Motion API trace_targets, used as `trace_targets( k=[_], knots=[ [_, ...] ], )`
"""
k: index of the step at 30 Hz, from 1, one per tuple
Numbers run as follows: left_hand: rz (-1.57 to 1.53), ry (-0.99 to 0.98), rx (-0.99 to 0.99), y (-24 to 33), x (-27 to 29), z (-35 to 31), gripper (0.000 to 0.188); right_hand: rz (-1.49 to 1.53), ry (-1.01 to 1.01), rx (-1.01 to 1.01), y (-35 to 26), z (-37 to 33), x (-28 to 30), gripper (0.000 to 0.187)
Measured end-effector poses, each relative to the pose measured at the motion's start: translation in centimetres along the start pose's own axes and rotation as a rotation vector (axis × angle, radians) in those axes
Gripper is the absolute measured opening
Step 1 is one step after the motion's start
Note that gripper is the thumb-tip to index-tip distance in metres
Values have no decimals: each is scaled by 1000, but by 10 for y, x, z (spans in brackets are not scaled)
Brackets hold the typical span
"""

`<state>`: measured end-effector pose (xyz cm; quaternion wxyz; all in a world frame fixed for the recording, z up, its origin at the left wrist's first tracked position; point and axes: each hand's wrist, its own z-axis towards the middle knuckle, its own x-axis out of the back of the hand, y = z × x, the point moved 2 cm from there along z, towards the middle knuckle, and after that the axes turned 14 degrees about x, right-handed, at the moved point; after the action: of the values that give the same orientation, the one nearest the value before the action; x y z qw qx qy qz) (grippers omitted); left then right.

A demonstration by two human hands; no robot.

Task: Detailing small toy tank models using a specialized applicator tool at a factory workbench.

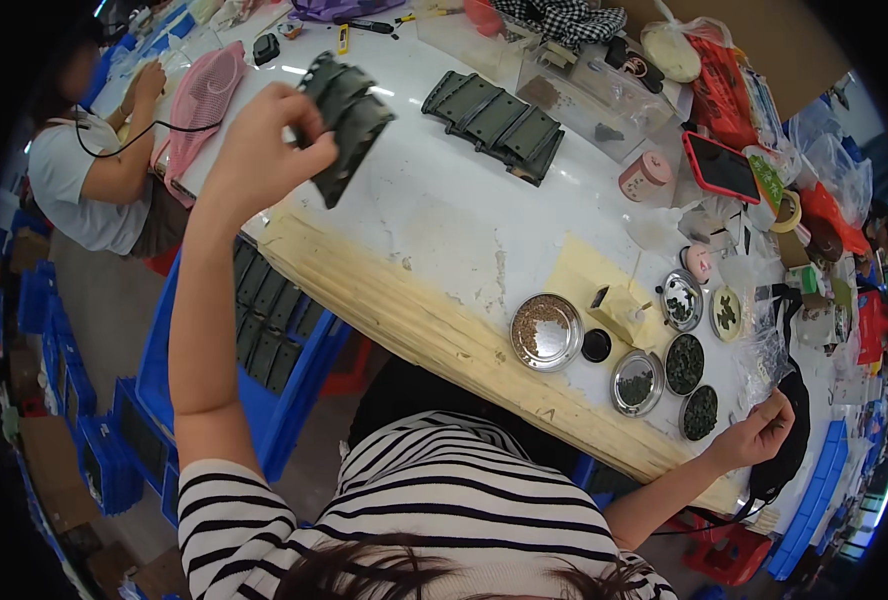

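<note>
My left hand [276, 145] pinches a dark green ribbed plastic part [349, 118] by its near edge. The part is tilted and held above the white tabletop. A similar dark green ribbed part [494, 122] lies on the table to its right. At the right, my right hand [759, 432] is closed with its fingertips together, beside a clear plastic bag [759, 365]. What it pinches, if anything, is too small to make out. Near it stand round tins of small dark pieces [684, 364] and a tin of small brownish pieces [546, 332].
A blue crate [309, 385] of similar parts stands below the table's wooden edge [404, 325]. Farther back are a pink mesh bag [209, 110], a clear box [594, 100] and a red-cased phone [721, 168]. Another person [94, 170] sits at the left.
</note>
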<state>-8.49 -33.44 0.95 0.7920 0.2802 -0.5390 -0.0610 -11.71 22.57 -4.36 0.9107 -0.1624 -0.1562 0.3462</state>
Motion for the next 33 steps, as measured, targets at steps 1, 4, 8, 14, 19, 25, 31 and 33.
trace_targets(
  k=[1, 4, 8, 14, 19, 25, 31, 33],
  knots=[
    [81, -2, -44, 31, -18, 20, 18, -13, 9, 12, 0, 1, 0, 17],
    [229, -132, -144, 91, -67, 71, 26, 3, 17, -5, 4, 0, 2, 17],
    [533, -244, -160, 141, -103, 108, 38, 1, 20, -7, 3, 1, 3, 16],
    [654, -336, 4, 149, -126, 125, 39, -16, 5, -38, -4, -1, 3, 17],
    [652, -356, 13, 142, -137, 124, 36, -21, -17, -51, -1, -2, 4, 17],
    [630, -322, 29, 131, -136, 118, 34, -38, -33, -49, 3, -1, 2, 17],
    [-22, -51, -50, 51, -91, 61, 38, -28, 6, -75, 7, 0, 4, 16],
    [-314, 98, 104, 7, -48, 19, 30, -40, -5, -70, 8, -1, 4, 16]
  ],
)
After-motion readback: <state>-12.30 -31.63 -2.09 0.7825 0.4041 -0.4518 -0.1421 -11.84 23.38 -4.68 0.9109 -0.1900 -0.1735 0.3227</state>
